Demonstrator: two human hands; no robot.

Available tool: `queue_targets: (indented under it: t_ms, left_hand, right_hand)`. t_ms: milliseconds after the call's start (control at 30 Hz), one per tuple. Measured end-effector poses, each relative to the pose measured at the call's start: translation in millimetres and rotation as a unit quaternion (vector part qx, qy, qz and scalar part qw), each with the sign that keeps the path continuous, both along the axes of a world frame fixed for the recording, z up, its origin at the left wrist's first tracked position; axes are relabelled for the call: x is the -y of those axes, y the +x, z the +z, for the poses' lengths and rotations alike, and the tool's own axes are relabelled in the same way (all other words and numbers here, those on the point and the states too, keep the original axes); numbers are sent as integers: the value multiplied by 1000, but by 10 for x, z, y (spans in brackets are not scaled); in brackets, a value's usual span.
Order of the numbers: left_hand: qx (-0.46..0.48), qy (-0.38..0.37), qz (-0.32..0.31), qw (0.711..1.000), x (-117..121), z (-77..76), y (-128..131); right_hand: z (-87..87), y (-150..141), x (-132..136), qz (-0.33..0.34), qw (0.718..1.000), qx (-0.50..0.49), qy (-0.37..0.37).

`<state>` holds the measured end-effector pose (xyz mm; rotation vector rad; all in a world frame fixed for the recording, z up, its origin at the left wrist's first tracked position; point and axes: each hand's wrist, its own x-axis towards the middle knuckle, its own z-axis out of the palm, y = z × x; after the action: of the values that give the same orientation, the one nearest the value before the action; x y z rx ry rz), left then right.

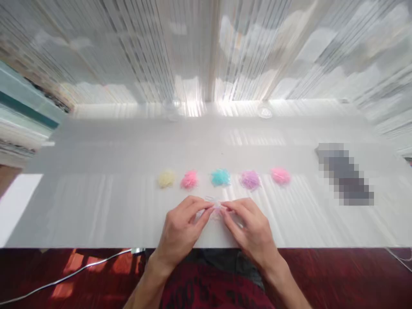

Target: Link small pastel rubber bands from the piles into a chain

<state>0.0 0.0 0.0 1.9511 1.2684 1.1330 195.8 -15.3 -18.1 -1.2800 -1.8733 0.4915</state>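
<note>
My left hand (182,229) and my right hand (251,229) meet over the near part of a white table (96,206). The fingertips of both pinch a small, pale pink, partly clear thing (216,209) between them; I cannot make out what it is. Just beyond the hands lies a row of small fluffy piles: a yellow pile (166,178), a pink pile (189,180), a teal pile (220,177), a purple pile (250,180) and another pink pile (280,175).
A blurred-out dark object (346,174) lies on the table at the right. Two small clear round things (265,112) sit at the table's far edge by sheer white curtains. A grey cable (74,272) runs over the red floor below the near edge.
</note>
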Motion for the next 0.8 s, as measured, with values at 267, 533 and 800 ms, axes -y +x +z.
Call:
queue_targets:
  t_ms: [267,533,800]
  left_hand:
    - [52,-3,0,999,46,43,-36]
    - [68,2,-16,998,66,45,-52]
    - [79,-16,-25,996,78,30,-44]
  right_hand:
    - [139,-50,-11,32,997,-59,31]
    - [271,-73,-13,28,995,-76,56]
    - [264,-72,-21,26,995,-87,37]
